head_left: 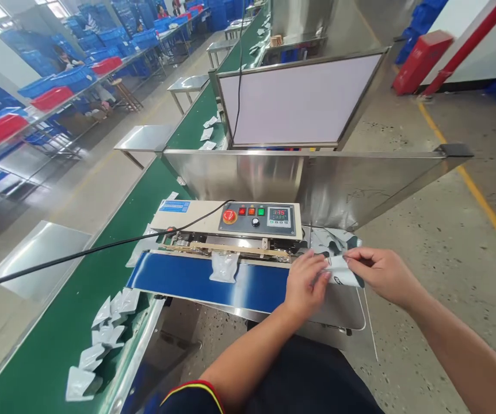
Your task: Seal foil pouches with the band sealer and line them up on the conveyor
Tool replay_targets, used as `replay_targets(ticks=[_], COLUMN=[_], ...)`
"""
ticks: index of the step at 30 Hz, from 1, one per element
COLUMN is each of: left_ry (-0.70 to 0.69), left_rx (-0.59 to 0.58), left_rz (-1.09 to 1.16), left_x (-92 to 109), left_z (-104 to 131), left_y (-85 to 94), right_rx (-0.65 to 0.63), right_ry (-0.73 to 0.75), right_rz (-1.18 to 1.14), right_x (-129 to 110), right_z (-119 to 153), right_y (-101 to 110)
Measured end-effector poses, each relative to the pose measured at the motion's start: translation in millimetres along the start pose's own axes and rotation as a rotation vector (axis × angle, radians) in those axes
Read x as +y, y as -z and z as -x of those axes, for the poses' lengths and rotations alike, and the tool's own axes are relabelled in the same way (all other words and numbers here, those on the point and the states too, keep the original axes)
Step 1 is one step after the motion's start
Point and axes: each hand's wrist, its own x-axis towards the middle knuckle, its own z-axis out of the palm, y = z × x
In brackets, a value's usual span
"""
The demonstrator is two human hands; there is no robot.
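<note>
Head view: right hand (380, 271) pinches a dark-patterned white film packet (342, 269), lettering too small; left hand (303, 283), half-curled, is at its edge.

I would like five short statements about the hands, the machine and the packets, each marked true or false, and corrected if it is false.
1. The right hand pinches a printed white bag. True.
2. The left hand rests on the green conveyor. False: the left hand is close beside the printed white bag.
3. The belt along the front of the machine is red. False: the front belt is blue.
4. Several folded packets lie on the green conveyor. True.
5. The big round button on the machine is green. False: the round button is red.
</note>
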Motion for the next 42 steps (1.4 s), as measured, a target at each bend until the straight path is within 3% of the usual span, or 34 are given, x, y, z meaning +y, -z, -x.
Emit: replay_targets(ticks=[4,8,12,17,20,23,26,28,31,34,36,39,42], left_ry=[0.194,0.377,0.650,0.930,0.948,0.878,0.791,0.761,0.745,0.744,0.770,0.884,1.087], left_rx=[-0.023,-0.052,0.007,0.182,0.259,0.393,0.623,0.785,0.972,1.045,1.022,0.949,0.861], left_rz=[0.183,0.224,0.183,0.262,0.275,0.277,0.301,0.265,0.119,-0.126,-0.332,-0.599,-0.753], left_x=[11.5,9.7,-17.6,-57.2,-68.7,-76.8,-85.1,-88.2,-88.1,-89.4,-96.8,-122.6,-161.1], left_z=[2.3,14.2,18.3,11.4,11.9,23.3,48.3,72.7,117.1,165.2,196.4,237.8,271.7], left_y=[-4.1,2.5,7.4,23.6,42.8,71.3,114.3,152.0,219.4,296.2,349.6,424.3,479.6], right_rx=[-0.013,0.091,0.203,0.097,-0.040,-0.199,-0.288,-0.369,-0.552,-0.746,-0.824,-0.812,-0.849], right_ry=[-0.017,-0.082,-0.301,-0.449,-0.432,-0.389,-0.310,-0.196,0.101,0.480,0.725,1.054,1.120], right_rz=[-0.232,-0.226,-0.214,-0.420,-0.412,-0.289,-0.101,-0.047,-0.030,0.079,0.196,0.426,0.801], right_x=[19.1,41.8,50.0,34.7,25.8,25.1,18.0,-1.2,-53.2,-120.9,-169.7,-242.1,-296.9], right_z=[36.8,61.8,64.0,39.3,29.8,28.5,27.3,29.4,41.8,60.8,72.3,80.9,72.5], right_y=[-6.9,-41.1,-85.0,-131.3,-140.9,-139.6,-148.9,-172.7,-239.5,-336.2,-413.4,-543.8,-671.9])
